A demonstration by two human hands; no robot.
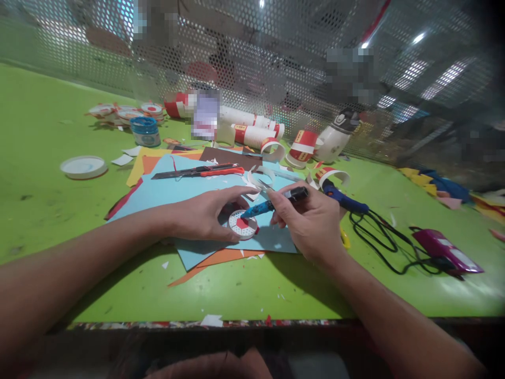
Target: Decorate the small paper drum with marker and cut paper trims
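My left hand [205, 213] curls around a small round white paper piece [248, 230], which has a red centre and dotted sections, gripping its rim between thumb and fingers. It rests on light blue paper [158, 202]. A blue marker [258, 208] with a black rear end is pinched in my right hand [311, 221]; its tip meets the disc's face or hovers just over it, I cannot tell which. Beyond the hands, an orange-handled cutter [221, 171] lies on the paper. Part of a yellow object [345, 237] shows beside my right wrist.
A blue-handled glue gun [347, 201] and its black cable lie at right, near a magenta packet [445, 250]. Paper cups [303, 149], a flask [335, 138], a blue paint jar [145, 132] and a white lid [83, 167] stand farther back, before a perforated metal screen [252, 63].
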